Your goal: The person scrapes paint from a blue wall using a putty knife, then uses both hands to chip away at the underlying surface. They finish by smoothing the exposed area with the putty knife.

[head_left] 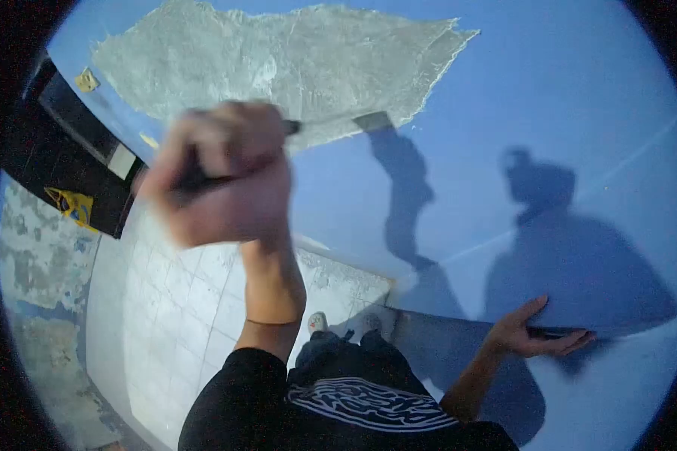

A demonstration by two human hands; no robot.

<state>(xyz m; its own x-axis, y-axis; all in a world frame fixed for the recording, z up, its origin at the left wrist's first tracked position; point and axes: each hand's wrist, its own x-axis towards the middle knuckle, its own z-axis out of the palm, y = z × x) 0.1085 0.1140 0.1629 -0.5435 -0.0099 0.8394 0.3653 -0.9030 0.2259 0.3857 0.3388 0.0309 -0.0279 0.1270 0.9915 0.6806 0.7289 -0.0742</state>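
Observation:
My left hand (222,169), raised and blurred by motion, is closed round the dark handle of a scraper-like tool (293,127). A thin, smeared blade points from it toward the bare grey patch (308,68) in the blue wall (519,90). Lower right, my right hand (538,332) is beside the blue wall surface, thumb apart from the fingers. A thin dark item lies between thumb and fingers; what it is I cannot make out.
Shadows of the tool, arm and head fall on the wall. White floor tiles (165,301) lie below, near two shoes (317,322). At left are a dark piece of furniture (75,158), a yellow bag (74,207), a wall socket (86,80) and a peeling wall (41,248).

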